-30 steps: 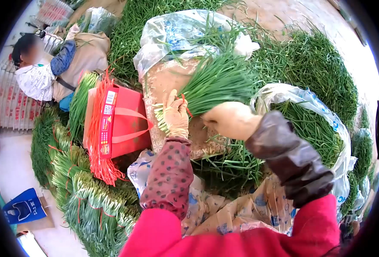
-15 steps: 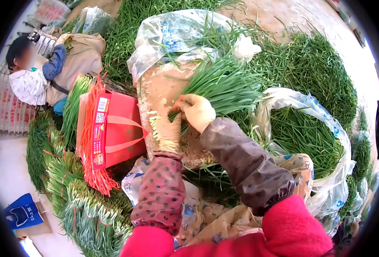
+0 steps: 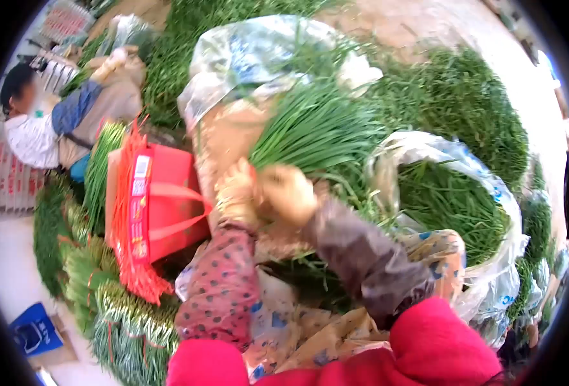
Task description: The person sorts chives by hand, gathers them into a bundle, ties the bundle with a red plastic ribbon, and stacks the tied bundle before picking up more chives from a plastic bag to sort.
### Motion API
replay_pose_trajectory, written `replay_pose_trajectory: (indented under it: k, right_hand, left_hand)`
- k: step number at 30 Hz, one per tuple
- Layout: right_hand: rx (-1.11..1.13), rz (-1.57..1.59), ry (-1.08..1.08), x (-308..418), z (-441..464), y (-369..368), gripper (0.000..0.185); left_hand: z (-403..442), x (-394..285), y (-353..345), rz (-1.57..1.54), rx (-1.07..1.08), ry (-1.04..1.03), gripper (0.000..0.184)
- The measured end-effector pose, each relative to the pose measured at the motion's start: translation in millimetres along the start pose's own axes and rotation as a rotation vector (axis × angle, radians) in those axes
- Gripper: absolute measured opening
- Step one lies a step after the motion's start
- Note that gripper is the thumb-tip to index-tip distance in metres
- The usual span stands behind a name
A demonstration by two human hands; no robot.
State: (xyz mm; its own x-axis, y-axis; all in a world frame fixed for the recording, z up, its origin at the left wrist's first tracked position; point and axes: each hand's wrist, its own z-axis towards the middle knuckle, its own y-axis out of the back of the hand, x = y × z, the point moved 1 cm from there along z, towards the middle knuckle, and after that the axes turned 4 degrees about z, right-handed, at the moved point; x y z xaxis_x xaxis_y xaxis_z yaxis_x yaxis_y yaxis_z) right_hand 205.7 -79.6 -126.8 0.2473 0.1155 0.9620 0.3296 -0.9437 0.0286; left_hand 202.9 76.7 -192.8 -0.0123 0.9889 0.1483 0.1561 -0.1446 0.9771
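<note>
A bunch of garlic chives (image 3: 316, 125) lies across a board (image 3: 230, 132), its long green leaves fanned up and to the right. At its lower end, my left hand (image 3: 236, 193), in a pale glove, is closed around the stems. Close beside it, my right hand (image 3: 289, 193) is curled and blurred by motion, and what its fingers hold cannot be made out. A bit of red shows between the two hands. To the left of the board, a red box-shaped bag (image 3: 175, 222) carries a bundle of red ties (image 3: 127, 212).
At right stands a clear plastic bag (image 3: 387, 170) filled with chives; another plastic bag (image 3: 210, 55) lies behind the board. Tied bunches (image 3: 133, 321) are stacked at lower left. Loose chives (image 3: 464, 109) are heaped behind. Another person (image 3: 30, 138) sits at upper left.
My right hand has come down off the leaves and blurred beside the left. The whole view has shifted slightly. The other person's arm reaches further forward.
</note>
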Motion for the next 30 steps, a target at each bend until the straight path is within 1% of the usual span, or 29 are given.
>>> replay_pose_trajectory:
  k: [1, 2, 3, 4, 5, 6, 7, 8, 9, 11, 12, 14, 15, 16, 17, 18, 19, 20, 21, 22, 23, 25, 26, 28, 29, 30]
  right_hand:
    - [0.073, -0.059, 0.136, -18.0, -21.0, 5.8, 0.023]
    - [0.053, 0.029, 0.101, -29.2, -36.7, 7.3, 0.024]
    - [-0.002, -0.007, 0.056, -21.7, -41.7, 7.5, 0.026]
    - [0.007, -0.030, 0.043, -4.3, -40.7, 9.5, 0.026]
    - [0.041, -0.047, 0.026, 11.9, -34.0, 10.3, 0.026]
    - [0.086, -0.060, 0.000, 27.7, -25.7, 12.2, 0.026]
    - [0.065, -0.072, 0.091, 34.7, -16.9, 8.2, 0.026]
    - [0.054, -0.082, 0.183, 39.8, -8.2, 2.8, 0.025]
    - [0.077, 0.040, 0.127, 39.0, -0.4, -2.8, 0.026]
    - [0.110, 0.266, -0.027, 43.7, 10.0, -8.5, 0.029]
    - [0.110, 0.264, -0.013, 45.7, 14.5, -8.9, 0.029]
    - [0.025, 0.403, -0.238, 42.6, 21.0, -7.4, 0.027]
    - [0.055, 0.571, -0.270, 32.7, 27.8, -6.4, 0.027]
    - [0.040, 0.567, -0.268, 19.7, 38.3, -6.7, 0.027]
    - [0.022, 0.632, -0.239, 5.4, 48.9, -9.3, 0.026]
    - [0.007, 0.699, -0.212, -3.3, 53.7, -10.5, 0.025]
    - [-0.067, 0.766, -0.303, 3.0, 52.2, -12.1, 0.025]
    - [-0.066, 0.765, -0.306, 0.2, 54.3, -12.7, 0.025]
    - [-0.023, 0.692, -0.261, -3.4, 59.2, -12.8, 0.024]
    - [0.021, 0.618, -0.217, -2.2, 61.3, -13.8, 0.023]
    - [0.029, 0.616, -0.221, -2.4, 60.7, -17.2, 0.023]
    - [0.038, 0.386, -0.275, 12.5, 50.4, -20.3, 0.023]
    - [0.053, 0.388, -0.281, 19.3, 44.6, -23.2, 0.023]
    - [0.001, -0.033, 0.016, 29.5, 27.5, -30.2, 0.028]
    - [0.024, 0.012, -0.042, 34.4, 21.0, -28.0, 0.023]
    - [-0.026, 0.040, -0.127, 32.6, 15.3, -28.0, 0.025]
  left_hand:
    - [3.1, -1.2, 4.9, 0.021, 0.035, -0.018, 0.085]
    - [-6.5, -9.8, 35.9, 0.012, 0.035, -0.042, 0.081]
    - [-6.8, -8.4, 32.5, -0.023, 0.005, -0.079, 0.080]
    - [-0.9, -3.6, 20.2, -0.150, 0.057, -0.078, 0.086]
    - [0.2, 7.1, 6.6, -0.220, 0.059, -0.110, 0.096]
    - [1.7, 16.3, -3.9, -0.342, 0.128, -0.165, 0.091]
    - [7.4, 21.8, -14.4, -0.558, 0.250, -0.334, 0.085]
    - [13.0, 25.3, -19.6, -0.782, 0.421, -0.502, 0.080]
    - [17.3, 29.1, -18.5, -0.981, 0.628, -0.669, 0.074]
    - [-9.2, 14.9, 68.7, -0.928, 0.840, -0.553, 0.073]
    - [-13.2, 11.0, 83.1, -0.890, 0.703, -0.552, 0.076]
    - [-15.6, 11.0, 77.3, -0.848, 0.567, -0.561, 0.078]
    - [-20.2, 14.0, 51.6, -0.790, 0.486, -0.446, 0.084]
    - [-20.2, 13.0, 36.8, -0.733, 0.407, -0.331, 0.091]
    - [-23.8, 5.6, 50.4, -0.643, 0.401, -0.228, 0.103]
    - [-28.1, -5.2, 71.4, -0.646, 0.410, -0.237, 0.103]
    - [-32.5, -14.3, 94.6, -0.533, 0.476, -0.077, 0.109]
    - [-39.8, -21.5, 110.1, -0.417, 0.534, 0.086, 0.116]
    - [-46.9, -29.3, 117.8, -0.393, 0.428, 0.047, 0.099]
    - [-52.6, -33.3, 114.1, -0.353, 0.385, 0.059, 0.093]
    - [-54.0, -35.3, 103.7, -0.323, 0.350, 0.094, 0.087]
    - [-52.4, -40.4, 82.0, -0.280, 0.292, 0.160, 0.076]
    - [-49.9, -42.6, 69.6, -0.274, 0.258, 0.189, 0.071]
    - [-46.4, -45.6, 42.8, -0.276, 0.190, 0.248, 0.060]
    - [-46.1, -45.0, 31.1, -0.293, 0.151, 0.281, 0.055]
    - [-44.6, -46.4, 21.3, -0.322, 0.107, 0.319, 0.050]
